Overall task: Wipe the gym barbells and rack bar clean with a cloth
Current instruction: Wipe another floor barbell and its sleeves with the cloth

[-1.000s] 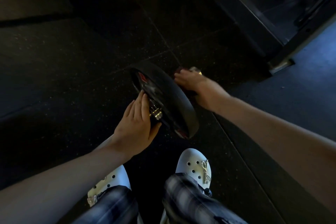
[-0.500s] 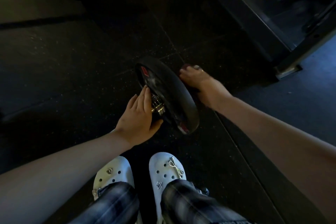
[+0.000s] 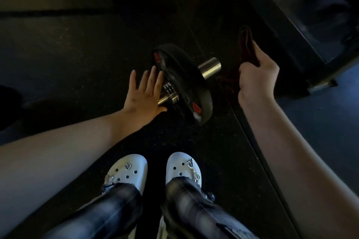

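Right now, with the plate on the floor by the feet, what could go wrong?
1. The plate stands on edge, seemingly steadied only by the open left hand; it may roll toward the clogs.
2. Its fingers lie against the plate and bar; a shift could pinch them.
3. The right hand holds the cloth clear of the sleeve, so that end may go unwiped.
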